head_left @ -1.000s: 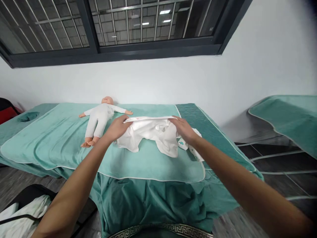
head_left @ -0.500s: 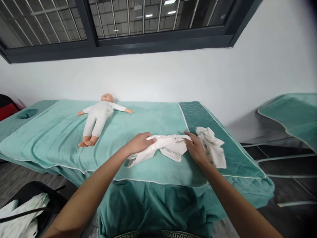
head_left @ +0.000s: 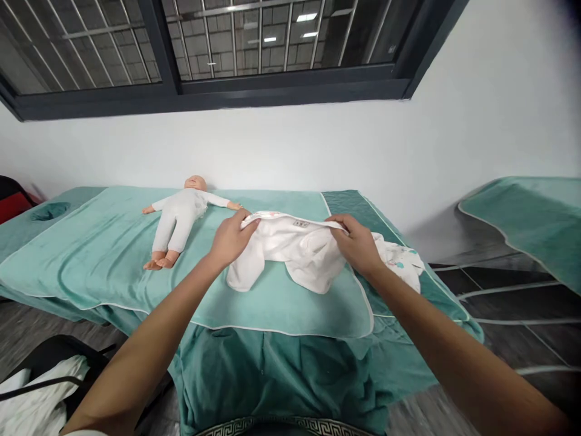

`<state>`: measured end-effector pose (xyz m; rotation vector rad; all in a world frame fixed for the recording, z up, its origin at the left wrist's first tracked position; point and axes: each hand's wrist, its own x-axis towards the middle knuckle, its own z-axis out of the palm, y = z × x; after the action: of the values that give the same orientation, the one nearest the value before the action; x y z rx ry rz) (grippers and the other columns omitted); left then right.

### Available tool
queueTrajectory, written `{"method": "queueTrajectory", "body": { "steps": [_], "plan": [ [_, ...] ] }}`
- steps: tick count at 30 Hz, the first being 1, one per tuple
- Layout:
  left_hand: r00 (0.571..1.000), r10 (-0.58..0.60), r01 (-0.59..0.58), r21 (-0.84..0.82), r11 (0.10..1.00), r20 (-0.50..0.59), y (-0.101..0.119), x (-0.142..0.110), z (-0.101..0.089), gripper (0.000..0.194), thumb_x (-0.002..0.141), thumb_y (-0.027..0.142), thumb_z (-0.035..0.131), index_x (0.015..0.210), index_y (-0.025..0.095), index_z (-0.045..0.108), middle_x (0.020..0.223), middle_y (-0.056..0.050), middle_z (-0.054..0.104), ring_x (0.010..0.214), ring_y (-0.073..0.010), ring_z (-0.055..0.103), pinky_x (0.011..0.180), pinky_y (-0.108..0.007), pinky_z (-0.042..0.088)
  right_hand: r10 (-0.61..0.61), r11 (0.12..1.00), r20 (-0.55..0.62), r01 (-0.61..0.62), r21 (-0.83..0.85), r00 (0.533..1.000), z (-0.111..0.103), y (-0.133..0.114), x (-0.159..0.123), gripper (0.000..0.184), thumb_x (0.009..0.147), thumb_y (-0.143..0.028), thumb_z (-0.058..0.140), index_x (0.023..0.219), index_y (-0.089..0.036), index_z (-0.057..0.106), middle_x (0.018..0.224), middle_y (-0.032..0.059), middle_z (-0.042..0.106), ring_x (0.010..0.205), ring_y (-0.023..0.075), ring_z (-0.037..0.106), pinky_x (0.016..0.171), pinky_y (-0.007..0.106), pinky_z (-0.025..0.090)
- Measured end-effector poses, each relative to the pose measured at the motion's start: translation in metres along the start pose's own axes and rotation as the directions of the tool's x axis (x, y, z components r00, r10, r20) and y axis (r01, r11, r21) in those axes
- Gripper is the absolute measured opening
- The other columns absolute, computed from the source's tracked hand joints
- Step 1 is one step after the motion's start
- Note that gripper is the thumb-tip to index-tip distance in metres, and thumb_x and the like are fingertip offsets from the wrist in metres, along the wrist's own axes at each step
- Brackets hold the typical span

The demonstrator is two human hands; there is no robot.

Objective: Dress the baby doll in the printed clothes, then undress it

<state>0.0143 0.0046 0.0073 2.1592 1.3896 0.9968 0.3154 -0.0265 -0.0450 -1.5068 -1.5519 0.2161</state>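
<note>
Between my hands hang white baby pants [head_left: 295,245], stretched along the waistband with two short legs dangling over the bed. My left hand [head_left: 232,238] pinches one end of the waistband, and my right hand [head_left: 356,244] grips the other. A label shows on the inside of the band. Beyond my right hand lies another white garment with small coloured prints [head_left: 402,263], crumpled and partly hidden by that hand. A baby doll [head_left: 179,221] in a white long-sleeved suit lies on its back to the left, arms spread, apart from my hands.
A green sheet [head_left: 113,242] covers the massage bed, which has a face hole [head_left: 49,211] at its left end. Behind are a white wall and a barred window [head_left: 272,42]. Pale clothes [head_left: 49,393] lie on a black chair at lower left. Another green-covered surface [head_left: 535,218] stands right.
Both hands have risen and moved slightly away from me, lifting the pants and spreading the waistband wider. The legs now hang down more openly. The printed garment looks shifted and more covered.
</note>
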Motion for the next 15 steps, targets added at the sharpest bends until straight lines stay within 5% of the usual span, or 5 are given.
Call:
{"method": "queueTrajectory", "body": {
  "steps": [3,7,12,15],
  "plan": [
    [0.994,0.062,-0.046,0.164,0.985,-0.091,0.005,0.0,-0.026,0.029,0.095,0.05,0.045,0.1,0.025,0.058,0.092,-0.004,0.069,0.087,-0.0246,0.063,0.076,-0.03,0.04,-0.044,0.989,-0.041,0.038,-0.146,0.998,-0.015,-0.029,0.022,0.028,0.083,-0.026,0.048,0.103,-0.026,0.067,0.095,0.0049,0.072,0.088,0.026,0.065,0.081,0.038,0.049],
    [0.996,0.07,-0.045,0.365,0.93,-0.057,0.004,-0.006,-0.05,0.037,0.096,0.054,0.041,0.108,0.024,0.059,0.086,-0.005,0.07,0.084,-0.0268,0.064,0.074,-0.031,0.04,-0.102,0.941,0.037,0.108,-0.32,0.994,-0.032,-0.043,0.036,0.029,0.079,-0.027,0.053,0.103,-0.028,0.07,0.087,0.0037,0.072,0.08,0.0256,0.065,0.073,0.036,0.047],
    [1.0,0.027,-0.023,0.423,0.906,-0.002,-0.011,-0.01,-0.059,0.042,0.097,0.057,0.037,0.111,0.025,0.06,0.079,-0.006,0.069,0.08,-0.0285,0.065,0.071,-0.031,0.041,-0.074,0.911,0.145,0.126,-0.392,0.987,-0.038,-0.035,0.035,0.028,0.078,-0.03,0.055,0.101,-0.029,0.072,0.095,0.002,0.075,0.085,0.0263,0.066,0.072,0.036,0.046],
    [0.996,-0.02,-0.01,0.353,0.935,0.083,-0.03,0.008,-0.06,0.044,0.094,0.06,0.041,0.11,0.026,0.063,0.092,-0.007,0.072,0.089,-0.0293,0.067,0.073,-0.031,0.042,-0.08,0.902,0.22,0.165,-0.4,0.972,-0.031,-0.02,0.043,0.028,0.077,-0.032,0.057,0.099,-0.03,0.074,0.094,0.0003,0.076,0.081,0.0244,0.066,0.071,0.034,0.046]
  ]
}}
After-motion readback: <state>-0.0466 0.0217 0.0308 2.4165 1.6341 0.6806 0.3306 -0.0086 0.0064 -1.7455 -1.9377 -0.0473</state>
